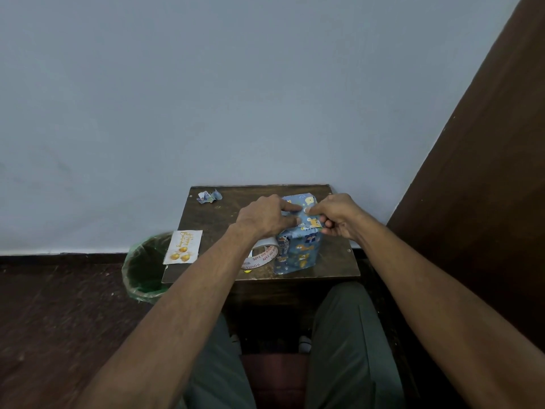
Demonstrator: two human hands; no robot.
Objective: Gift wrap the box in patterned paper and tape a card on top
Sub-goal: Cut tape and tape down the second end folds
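Blue animal-patterned paper covers the box [298, 249], which stands at the right of the small dark wooden table [206, 219]. Left hand [265, 216] presses straight fingers on its top; right hand [333, 216] pinches a paper fold there. White birthday card [182, 247] lies left, beside the tape roll [262, 256].

A small dark wooden table [206, 219] carries the wrapped box [299, 252] at centre. A tape roll [261, 256] touches the box at 9 o'clock. The card [183, 247] overhangs the 8 o'clock edge, and a paper scrap [208, 197] lies at 11.

The card [183, 247] reads "Happy Birthday"; the tape roll [261, 257] is printed "WONDER 555 TAPE", partly legible.
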